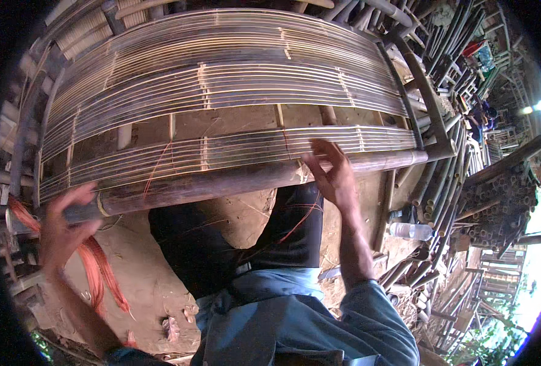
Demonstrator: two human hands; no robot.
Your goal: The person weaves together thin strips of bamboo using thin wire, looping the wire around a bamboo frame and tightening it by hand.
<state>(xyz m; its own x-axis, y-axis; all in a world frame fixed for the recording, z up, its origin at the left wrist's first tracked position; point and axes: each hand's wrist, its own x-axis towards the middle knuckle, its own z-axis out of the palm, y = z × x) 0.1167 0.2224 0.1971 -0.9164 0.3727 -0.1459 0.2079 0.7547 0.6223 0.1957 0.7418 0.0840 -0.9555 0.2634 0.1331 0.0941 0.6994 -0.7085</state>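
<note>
A bamboo frame carries rows of thin bamboo slats, with a thick dark bamboo pole along its near side. At the pole's left end my left hand is raised, slightly blurred, fingers and thumb apart. A hanging bundle of orange-red cord is just beside it. My right hand is over the pole's right half, thumb and fingers apart near the slats. Thin red strands cross the nearest slats close to its fingertips. Another red strand trails across my dark trousers.
A clear plastic bottle lies on the ground to the right. Beyond it are piles of bamboo poles and a stack of cut tubes. Dry leaves lie on the earth floor at lower left. A person is far off at right.
</note>
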